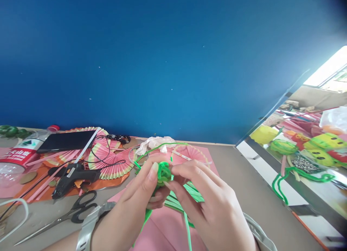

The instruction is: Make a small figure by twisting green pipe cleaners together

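Blue board [173,63] fills the upper frame in the head view, above a grey table [226,175] with pink paper [165,229] at bottom centre. At the centre, the left hand [143,184] grips a fuzzy green bundle [164,172], the thumb along its left side and curled fingers underneath. On the bundle's right edge, the right hand [207,193] has its bent forefinger above and its thumb tip below, touching; I cannot tell whether they pinch it. Green strips [196,194] lie below the hands. Scissors [63,217] rest at lower left, near a glue gun [73,176].
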The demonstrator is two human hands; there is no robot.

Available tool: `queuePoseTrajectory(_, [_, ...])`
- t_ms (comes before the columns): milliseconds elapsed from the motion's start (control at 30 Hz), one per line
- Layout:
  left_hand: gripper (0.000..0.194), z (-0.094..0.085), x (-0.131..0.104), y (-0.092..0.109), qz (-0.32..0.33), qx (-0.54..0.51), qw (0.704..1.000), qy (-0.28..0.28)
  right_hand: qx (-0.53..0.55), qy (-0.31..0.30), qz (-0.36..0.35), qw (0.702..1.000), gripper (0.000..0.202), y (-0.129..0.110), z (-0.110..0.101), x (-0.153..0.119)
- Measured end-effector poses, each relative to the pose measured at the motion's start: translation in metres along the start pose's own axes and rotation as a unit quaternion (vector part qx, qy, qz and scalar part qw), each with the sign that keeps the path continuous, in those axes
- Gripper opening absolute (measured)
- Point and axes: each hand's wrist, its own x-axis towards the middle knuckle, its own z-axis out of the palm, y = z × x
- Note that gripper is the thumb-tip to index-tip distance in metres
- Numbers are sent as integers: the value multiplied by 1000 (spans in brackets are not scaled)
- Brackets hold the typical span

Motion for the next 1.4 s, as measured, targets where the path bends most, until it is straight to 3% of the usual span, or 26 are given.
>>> queuePoseTrajectory(267, [30, -2, -4, -8, -2, 38, 999, 32, -97, -7, -44, 994, 9, 2, 0, -1])
queuePoseTrajectory(400, [32, -6, -5, -9, -43, 37, 996, 76, -142, -2, -69, 987, 6, 2, 1, -2])
queuePoseTrajectory(533, [42, -3, -6, -4, -94, 48, 990, 90, -121, 1, -55, 991, 4, 1, 4, -2])
queuePoseTrajectory(733, [34, 6, -8, 4, -60, 24, 997, 31, -12, 2, 13, 1000, 13, 0, 1, -1])
queuePoseTrajectory(900, [30, 7, -10, 3, -25, 22, 999, 38, 49, -16, 57, 997, 17, -1, -7, 3])
queuePoseTrajectory(1033, [36, 3, -5, 3, -34, 7, 999, 20, 90, -55, 81, 991, 14, -2, -9, 4])
queuePoseTrajectory(1200, [37, -1, 5, 2, -33, -37, 998, -43, 76, -57, 76, 993, 13, -1, -6, 4])
queuePoseTrajectory(1400, [35, 1, 6, 2, -40, -78, 996, -32, 64, -39, 21, 997, 19, -1, -3, 2])
